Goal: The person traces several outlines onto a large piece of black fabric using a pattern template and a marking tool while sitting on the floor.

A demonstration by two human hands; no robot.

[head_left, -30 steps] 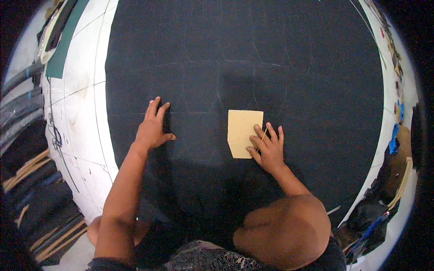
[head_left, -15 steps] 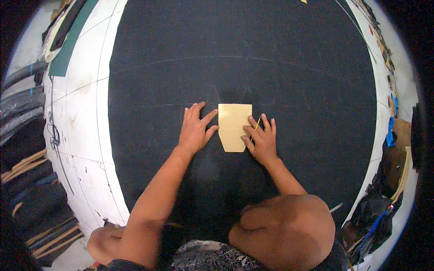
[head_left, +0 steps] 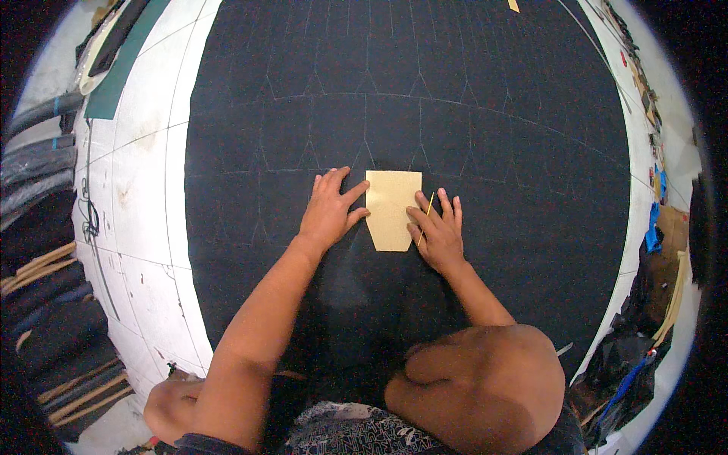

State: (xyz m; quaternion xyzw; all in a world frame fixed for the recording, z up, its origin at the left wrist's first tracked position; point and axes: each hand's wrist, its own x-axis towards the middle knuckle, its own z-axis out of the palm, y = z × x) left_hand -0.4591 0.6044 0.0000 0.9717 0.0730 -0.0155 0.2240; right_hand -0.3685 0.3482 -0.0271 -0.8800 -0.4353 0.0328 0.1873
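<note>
A cream card pattern piece (head_left: 393, 210), straight at the top and tapered at the bottom, lies flat on dark cloth (head_left: 516, 250). Thin pale lines, some forked, are drawn across the cloth. My left hand (head_left: 327, 211) is spread open beside the piece, with thumb and forefinger touching its left edge. On the opposite side, my right hand (head_left: 441, 231) rests with its fingertips on the right edge. A thin yellow pencil-like stick (head_left: 431, 202) is held between the fingers of that hand, slanting upward.
White sheeting (head_left: 155, 227) borders the cloth on the left, with dark cords lying on it. Wrapped rolls (head_left: 38, 171) and wooden strips (head_left: 87, 398) are at far left. A small cream scrap (head_left: 514, 5) lies at the top. My bent knee (head_left: 485, 387) is over the near cloth.
My hands keep nearly the same hold on the pattern piece. The view has shifted slightly, and the drawn lines on the cloth look sharper now.
</note>
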